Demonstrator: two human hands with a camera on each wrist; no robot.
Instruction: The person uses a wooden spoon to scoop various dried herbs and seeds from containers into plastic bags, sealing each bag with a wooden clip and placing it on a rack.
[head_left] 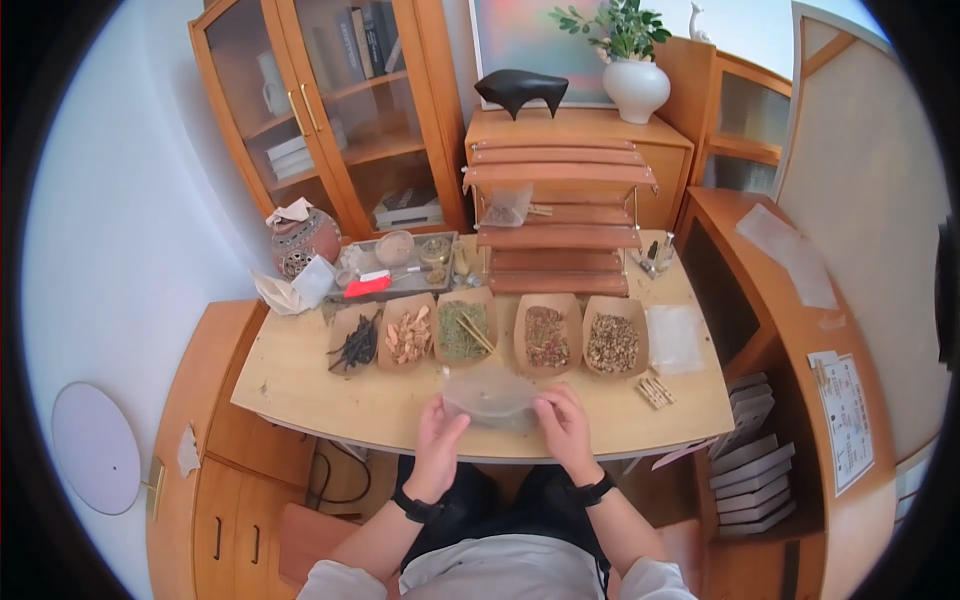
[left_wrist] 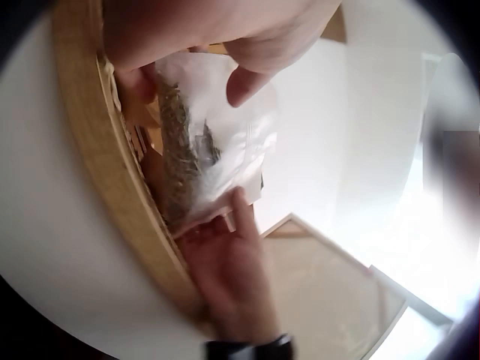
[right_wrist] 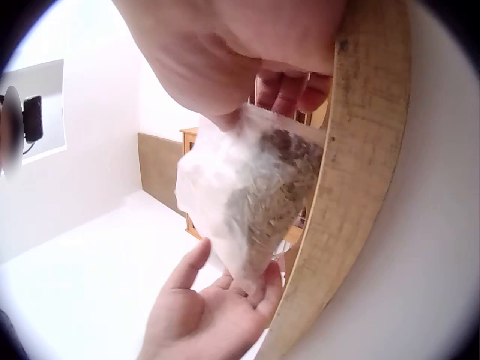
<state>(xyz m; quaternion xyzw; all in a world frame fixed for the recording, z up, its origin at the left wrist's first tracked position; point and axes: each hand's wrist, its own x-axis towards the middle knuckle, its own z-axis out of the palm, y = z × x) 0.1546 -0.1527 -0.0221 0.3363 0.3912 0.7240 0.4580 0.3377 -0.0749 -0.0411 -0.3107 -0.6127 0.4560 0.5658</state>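
Observation:
A translucent plastic bag (head_left: 490,395) stretches between both hands at the front edge of the table. My left hand (head_left: 437,440) pinches its left side, thumb on the near face. The opposite side is pinched by my right hand (head_left: 567,428). In the left wrist view dried herbs show through the bag (left_wrist: 199,150), gathered along its lower part. Darker bits and pale stems show through the bag (right_wrist: 262,176) in the right wrist view. Just beyond stand paper trays: dark strips (head_left: 354,347), pinkish slices (head_left: 409,335), green herb (head_left: 460,330), reddish bits (head_left: 547,337) and brown pieces (head_left: 613,343).
Wooden tongs (head_left: 474,332) lie across the green herb tray. Flat clear bags (head_left: 677,338) and several wooden clips (head_left: 656,393) lie at the right. A tiered brown rack (head_left: 560,215) holds a filled bag (head_left: 507,206). A grey tray (head_left: 393,262) of small dishes sits back left.

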